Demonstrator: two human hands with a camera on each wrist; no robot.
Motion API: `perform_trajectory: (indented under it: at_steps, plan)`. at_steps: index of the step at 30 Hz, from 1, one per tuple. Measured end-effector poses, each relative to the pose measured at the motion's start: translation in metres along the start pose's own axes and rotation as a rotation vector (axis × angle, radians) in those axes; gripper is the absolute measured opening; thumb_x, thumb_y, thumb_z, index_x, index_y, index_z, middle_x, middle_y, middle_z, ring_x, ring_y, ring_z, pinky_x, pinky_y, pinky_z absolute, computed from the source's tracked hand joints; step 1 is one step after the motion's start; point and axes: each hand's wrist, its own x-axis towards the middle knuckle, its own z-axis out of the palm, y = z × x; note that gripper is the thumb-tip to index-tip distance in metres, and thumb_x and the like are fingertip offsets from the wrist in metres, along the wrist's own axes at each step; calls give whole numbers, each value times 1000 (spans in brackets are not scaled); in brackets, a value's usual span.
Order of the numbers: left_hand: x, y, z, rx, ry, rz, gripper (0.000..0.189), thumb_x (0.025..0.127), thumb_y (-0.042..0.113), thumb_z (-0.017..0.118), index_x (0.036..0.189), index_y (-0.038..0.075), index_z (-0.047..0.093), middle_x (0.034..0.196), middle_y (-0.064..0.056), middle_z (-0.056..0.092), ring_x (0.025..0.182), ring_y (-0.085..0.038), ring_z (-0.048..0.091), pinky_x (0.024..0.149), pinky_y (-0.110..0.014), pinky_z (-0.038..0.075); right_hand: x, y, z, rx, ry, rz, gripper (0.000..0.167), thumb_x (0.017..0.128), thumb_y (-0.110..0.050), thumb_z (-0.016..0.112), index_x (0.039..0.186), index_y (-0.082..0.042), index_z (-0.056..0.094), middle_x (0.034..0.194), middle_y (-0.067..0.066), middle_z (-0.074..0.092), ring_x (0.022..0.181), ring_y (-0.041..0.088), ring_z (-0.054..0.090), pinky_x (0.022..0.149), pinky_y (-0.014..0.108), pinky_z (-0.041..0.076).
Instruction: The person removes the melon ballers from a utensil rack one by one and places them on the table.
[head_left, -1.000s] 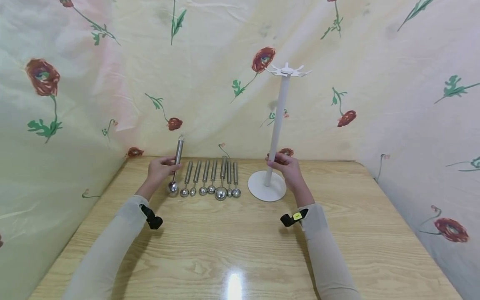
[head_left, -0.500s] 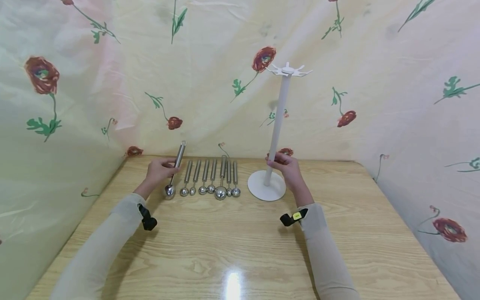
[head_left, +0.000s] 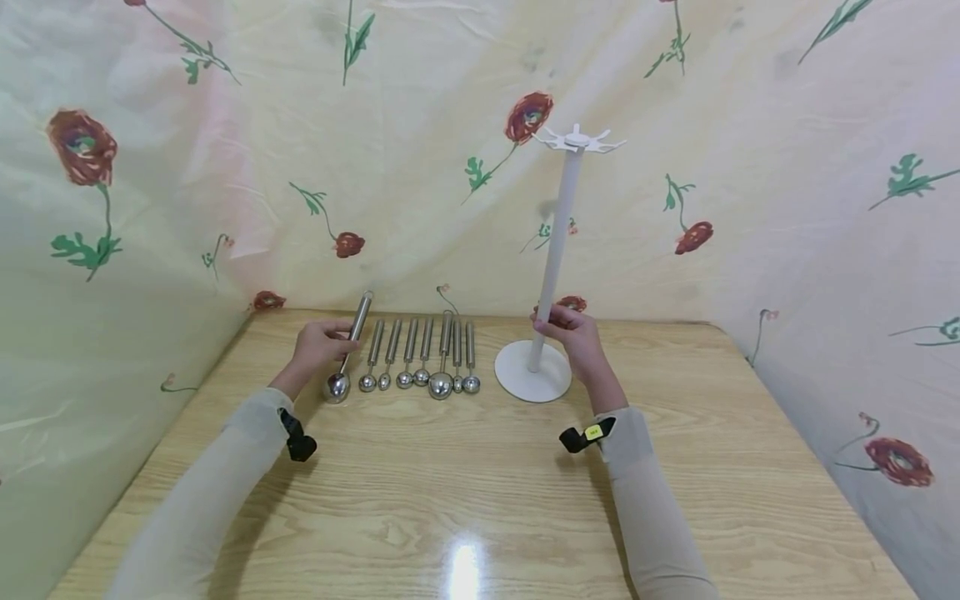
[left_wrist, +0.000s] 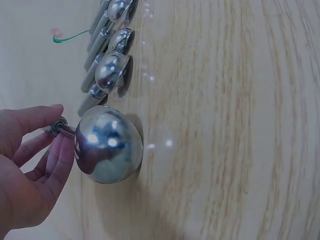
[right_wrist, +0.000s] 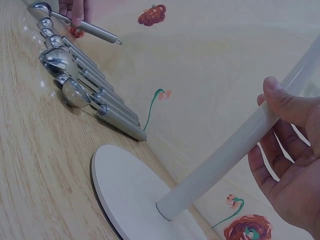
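My left hand (head_left: 318, 346) pinches the handle of a large steel melon baller (head_left: 337, 387) between thumb and fingers. Its handle leans up toward the back wall, and its round bowl (left_wrist: 108, 145) is low at the tabletop with the domed side facing the left wrist camera. To its right lies a row of several smaller and larger melon ballers (head_left: 440, 385), handles pointing backward. My right hand (head_left: 576, 335) grips the lower part of a white stand's pole (head_left: 557, 242), thumb on one side and fingers behind. The stand's round base (right_wrist: 127, 185) rests on the table.
At the top of the stand, short white hooks (head_left: 576, 140) spread outward. A flowered cloth (head_left: 420, 167) hangs behind and beside the wooden table (head_left: 420, 483), meeting its back edge just beyond the melon ballers.
My left hand has lowered the large melon baller, its bowl shifting slightly left and toward me. My right hand and the stand have stayed in place.
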Motion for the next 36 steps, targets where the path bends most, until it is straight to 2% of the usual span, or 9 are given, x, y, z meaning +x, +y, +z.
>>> perform_trajectory:
  at_steps: [5,8,15,19,23,29,36]
  plan:
    - [0,-5,0,-12,5,-9,44,91,5,75,132,-6,64,110,-28,72,77,-15,72,65,-16,59,0,0,0,-1,-3,-10,42,93,-7,74,130,9,63,98,-14,75,100,5,71,94,20,55]
    - [1,-7,0,-11,8,-16,44,91,6,75,132,-6,63,116,-30,71,80,-18,74,65,-16,58,0,1,0,1,-6,-9,43,93,-7,74,131,11,61,98,-14,75,100,5,71,94,20,55]
    - [2,-7,3,-26,19,-50,46,92,9,74,136,-2,62,120,-29,70,79,-15,72,66,-17,58,0,1,-1,16,-1,-4,38,93,-8,75,127,4,67,99,-13,76,100,4,71,94,19,55]
    - [3,-8,5,-34,27,-81,46,93,11,74,136,1,62,116,-27,70,76,-12,69,64,-17,57,0,2,-1,17,-1,-6,38,92,-8,75,127,5,67,98,-13,76,99,4,71,94,19,55]
    - [4,-9,6,-43,32,-108,47,92,13,74,136,2,63,106,-18,71,72,-9,66,62,-18,55,0,2,-1,14,3,5,38,92,-7,75,127,5,66,98,-14,76,100,4,71,94,20,55]
    - [5,-11,9,-58,40,-119,45,92,13,74,135,3,64,96,-9,72,69,-8,64,59,-19,53,0,0,-1,9,4,14,43,93,-7,74,131,9,62,97,-15,76,100,4,71,94,19,54]
    - [7,-16,11,-3,41,-112,45,92,13,74,135,3,65,102,-16,74,67,-7,62,58,-19,52,0,0,-1,-1,0,22,46,94,-6,72,134,11,58,97,-17,75,101,3,70,95,20,54]
